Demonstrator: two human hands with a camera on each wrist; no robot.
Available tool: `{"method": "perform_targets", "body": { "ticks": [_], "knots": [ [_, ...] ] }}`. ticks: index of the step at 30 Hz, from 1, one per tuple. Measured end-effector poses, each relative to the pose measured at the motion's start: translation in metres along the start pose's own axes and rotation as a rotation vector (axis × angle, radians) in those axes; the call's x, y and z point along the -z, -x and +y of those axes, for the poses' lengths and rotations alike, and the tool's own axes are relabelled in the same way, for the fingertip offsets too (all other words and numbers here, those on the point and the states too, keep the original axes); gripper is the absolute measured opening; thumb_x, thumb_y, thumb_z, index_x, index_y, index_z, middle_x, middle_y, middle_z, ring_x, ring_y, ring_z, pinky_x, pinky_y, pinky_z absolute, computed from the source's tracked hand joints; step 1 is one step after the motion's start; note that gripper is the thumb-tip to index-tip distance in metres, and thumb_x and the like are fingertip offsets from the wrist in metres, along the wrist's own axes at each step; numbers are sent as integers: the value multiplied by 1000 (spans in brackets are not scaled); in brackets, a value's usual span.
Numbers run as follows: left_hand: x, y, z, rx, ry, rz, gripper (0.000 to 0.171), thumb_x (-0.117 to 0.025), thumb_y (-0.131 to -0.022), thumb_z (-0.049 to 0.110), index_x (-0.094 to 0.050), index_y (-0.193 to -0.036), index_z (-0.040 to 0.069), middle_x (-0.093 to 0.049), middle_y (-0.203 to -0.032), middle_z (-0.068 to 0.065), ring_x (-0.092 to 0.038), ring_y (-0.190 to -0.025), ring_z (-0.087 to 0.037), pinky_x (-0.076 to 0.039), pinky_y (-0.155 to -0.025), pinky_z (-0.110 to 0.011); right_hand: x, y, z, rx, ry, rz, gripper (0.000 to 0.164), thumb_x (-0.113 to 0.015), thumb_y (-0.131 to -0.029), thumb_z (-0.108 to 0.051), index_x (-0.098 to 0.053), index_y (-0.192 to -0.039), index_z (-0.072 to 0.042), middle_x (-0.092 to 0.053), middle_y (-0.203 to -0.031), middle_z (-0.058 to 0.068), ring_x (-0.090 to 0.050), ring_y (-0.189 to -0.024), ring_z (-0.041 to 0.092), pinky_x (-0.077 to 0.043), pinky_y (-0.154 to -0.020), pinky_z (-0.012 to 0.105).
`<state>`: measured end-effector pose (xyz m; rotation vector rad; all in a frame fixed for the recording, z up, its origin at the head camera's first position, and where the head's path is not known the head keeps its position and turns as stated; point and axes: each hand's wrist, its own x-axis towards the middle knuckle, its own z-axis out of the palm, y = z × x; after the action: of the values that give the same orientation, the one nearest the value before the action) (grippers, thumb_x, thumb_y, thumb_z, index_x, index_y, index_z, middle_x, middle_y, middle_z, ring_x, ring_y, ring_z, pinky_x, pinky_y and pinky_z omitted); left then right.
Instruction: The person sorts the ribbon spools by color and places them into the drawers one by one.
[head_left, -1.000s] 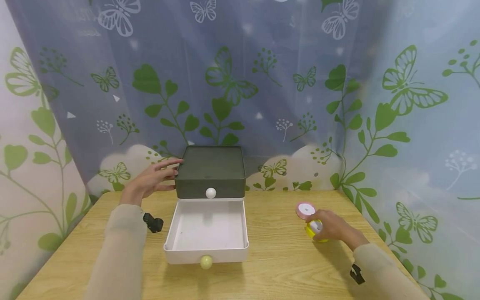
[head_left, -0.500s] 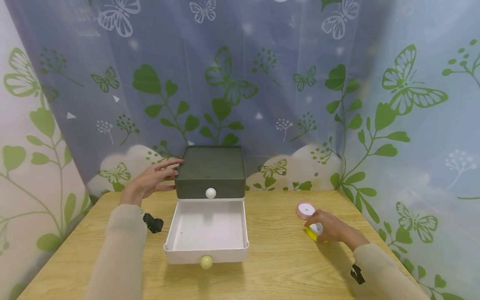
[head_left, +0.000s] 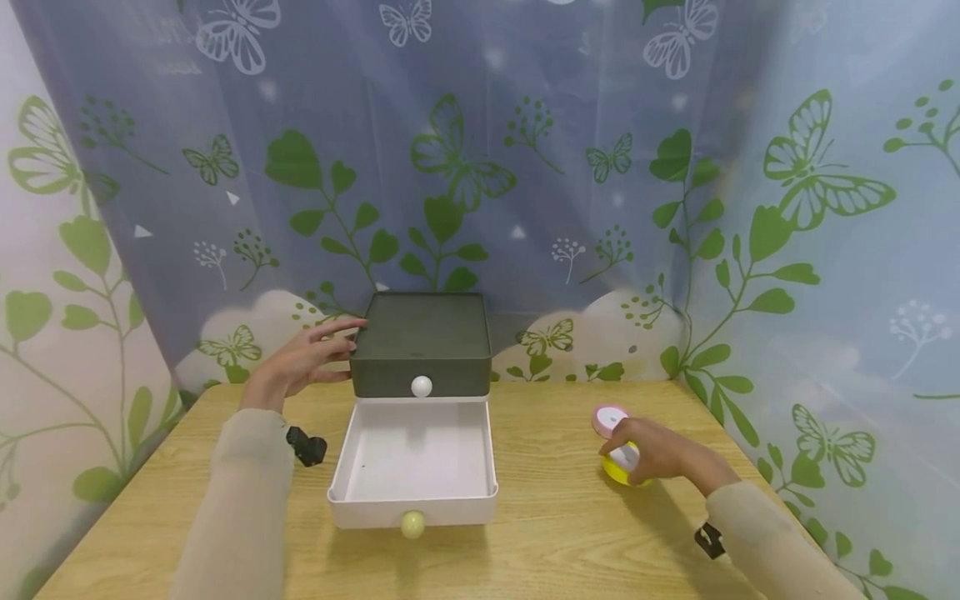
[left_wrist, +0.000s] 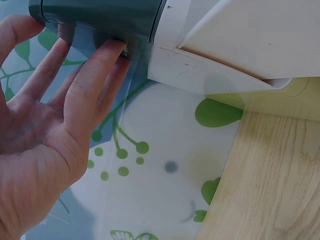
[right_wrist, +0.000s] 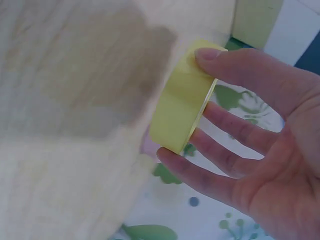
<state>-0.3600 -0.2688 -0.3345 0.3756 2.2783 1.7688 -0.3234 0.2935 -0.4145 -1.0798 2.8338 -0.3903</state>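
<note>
My right hand (head_left: 660, 454) pinches a yellow ribbon spool (right_wrist: 182, 97) by its edge, thumb on one side and fingertips on the other. The spool's white face (head_left: 624, 455) tips upward in the head view. Just behind it lies a pink spool (head_left: 605, 421) with a white face, partly covered by my fingers. With fingers spread, my left hand (head_left: 300, 358) touches the left side of the drawer box's dark green upper part (head_left: 423, 325). Below that, the white lower drawer (head_left: 416, 511) stands pulled out, with nothing large inside.
The box stands on a wooden table (head_left: 547, 500) near its back edge. A white knob (head_left: 422, 386) marks the upper drawer, and a pale yellow knob (head_left: 412, 524) the lower. A patterned curtain (head_left: 555, 208) hangs close behind and along both sides.
My right hand has shifted slightly left with the yellow spool, which now covers more of the space before the pink one. The left hand and the drawer stay put.
</note>
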Motion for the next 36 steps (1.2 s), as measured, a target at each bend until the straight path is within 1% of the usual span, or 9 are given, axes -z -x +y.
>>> {"method": "perform_targets", "body": {
  "ticks": [3, 7, 11, 15, 20, 25, 28, 32, 36],
  "knots": [
    [0, 0, 0, 2, 3, 4, 59, -54, -108, 25, -33, -163, 16, -12, -171, -20, -19, -157, -45, -56, -107, -42, 7, -4, -7, 30, 1, 1, 48, -89, -64, -3, -80, -111, -8, -74, -112, 9, -67, -104, 27, -57, -86, 36],
    [0, 0, 0, 2, 2, 6, 60, -55, -108, 26, -32, -163, 16, -12, -170, -21, -19, -157, -45, -55, -108, -43, 17, -8, -19, 47, -3, -12, 48, -88, -65, -3, -80, -112, -10, -73, -117, 11, -66, -106, 27, -54, -83, 31],
    [0, 0, -1, 6, 2, 9, 61, -55, -108, 27, -32, -163, 16, -12, -171, -21, -18, -157, -45, -54, -109, -44, 26, -10, -32, 47, -11, -32, 48, -87, -69, -4, -80, -115, -14, -70, -118, 8, -63, -105, 24, -53, -82, 31],
    [-1, 1, 0, 8, 1, 12, 60, -55, -108, 26, -33, -163, 16, -13, -171, -21, -19, -157, -45, -54, -109, -44, 33, -11, -46, 59, -5, -40, 47, -87, -73, -6, -79, -118, -17, -68, -120, 9, -61, -104, 23, -52, -83, 34],
    [-1, 1, 1, 1, -6, 2, 59, -53, -109, 26, -32, -163, 17, -12, -171, -21, -17, -157, -45, -56, -108, -41, 41, -13, -62, 94, 4, -25, 47, -86, -75, -6, -78, -120, -17, -67, -126, 16, -63, -109, 30, -55, -85, 39],
    [0, 2, 2, 1, -9, 3, 59, -53, -109, 27, -32, -163, 17, -13, -170, -20, -18, -157, -45, -56, -107, -41, 44, -18, -79, 131, 34, 6, 46, -85, -77, -6, -78, -121, -17, -67, -128, 15, -64, -111, 31, -56, -87, 41],
    [0, 2, 1, -9, -12, -7, 60, -52, -109, 27, -30, -164, 16, -11, -171, -22, -17, -157, -46, -56, -107, -41, 44, -21, -90, 145, 52, 23, 46, -84, -78, -7, -78, -122, -18, -66, -129, 14, -63, -114, 32, -56, -90, 44],
    [0, 1, 0, -12, -8, -10, 58, -51, -110, 25, -31, -163, 16, -10, -171, -21, -17, -157, -46, -57, -105, -39, 47, -28, -106, 157, 48, 25, 47, -83, -78, -6, -77, -123, -17, -65, -132, 13, -62, -117, 34, -56, -92, 48],
    [-1, 1, 0, -8, -6, -4, 56, -50, -110, 23, -32, -163, 15, -11, -171, -20, -17, -157, -46, -57, -104, -38, 50, -37, -118, 166, 51, 32, 48, -84, -77, -6, -77, -124, -18, -65, -133, 14, -62, -119, 35, -56, -92, 47]
  ]
}}
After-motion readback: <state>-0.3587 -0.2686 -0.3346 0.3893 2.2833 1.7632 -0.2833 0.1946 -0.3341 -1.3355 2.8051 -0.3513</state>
